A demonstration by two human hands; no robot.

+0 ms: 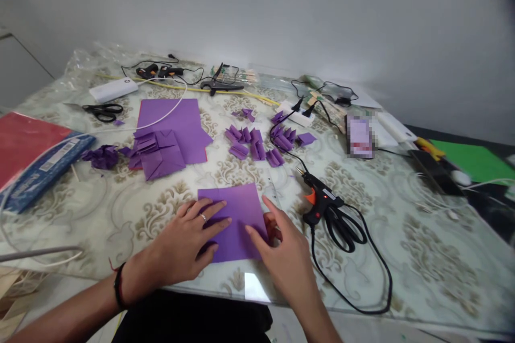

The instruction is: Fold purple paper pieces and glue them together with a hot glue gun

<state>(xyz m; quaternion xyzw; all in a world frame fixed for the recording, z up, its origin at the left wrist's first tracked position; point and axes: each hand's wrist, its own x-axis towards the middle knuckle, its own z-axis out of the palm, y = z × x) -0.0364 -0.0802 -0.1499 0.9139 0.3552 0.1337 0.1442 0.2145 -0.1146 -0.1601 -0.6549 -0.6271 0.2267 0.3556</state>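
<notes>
A purple paper square [235, 209] lies flat near the front edge of the glass-topped table [402, 257]. My left hand [189, 244] rests on its left half, fingers stretched flat, a ring on one finger. My right hand [284, 249] presses on the sheet's right edge with fingers extended, thumb off to the side. Neither hand grips anything. A clear ruler [271, 190] lies just beyond my right hand.
A black glue gun [319, 198] with scissors [346, 228] and a looping cord sit right of my hands. Folded purple pieces [257, 142] and larger purple sheets [173, 134] lie further back. Red paper and a blue packet [36, 158] are at left, a phone [359, 136] at right.
</notes>
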